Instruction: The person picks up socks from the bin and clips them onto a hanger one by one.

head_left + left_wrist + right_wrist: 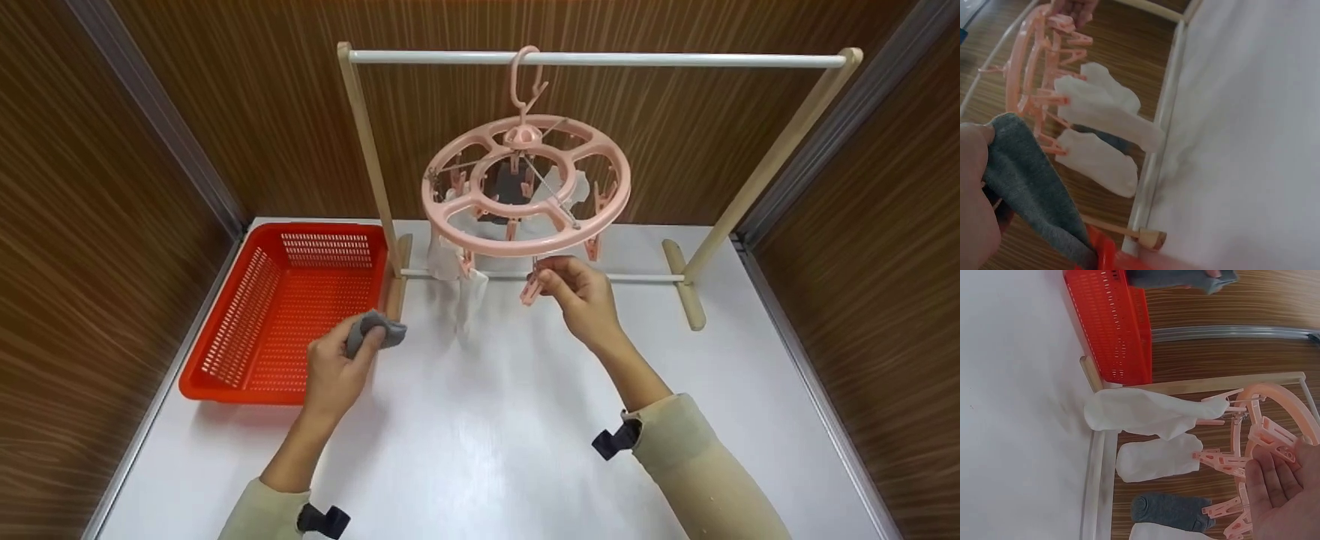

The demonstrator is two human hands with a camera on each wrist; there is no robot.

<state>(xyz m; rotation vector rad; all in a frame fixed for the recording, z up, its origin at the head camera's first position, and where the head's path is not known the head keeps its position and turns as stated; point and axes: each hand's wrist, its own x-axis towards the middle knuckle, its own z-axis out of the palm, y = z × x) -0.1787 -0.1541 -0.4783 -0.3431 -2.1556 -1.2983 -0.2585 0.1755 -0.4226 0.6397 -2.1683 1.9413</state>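
Note:
In the head view my left hand [336, 367] pinches a grey sock [375, 330] beside the basket's right front corner. The left wrist view shows this sock [1039, 185] hanging down from the fingers. My right hand [589, 300] holds a pink clothespin [531, 289] at the front of the round pink drying hanger [540, 246]. In the right wrist view, that clothespin [1275, 439] lies between the thumb and fingers. White socks [1157, 458] and a grey sock [1171, 511] hang from other clips on the ring.
The hanger hooks over the white bar [675, 60] of a wooden-legged stand [772, 165]. A red plastic basket [300, 315] stands at the left on the white table [480, 450]. Wood-grain panels [285, 112] enclose the back and sides.

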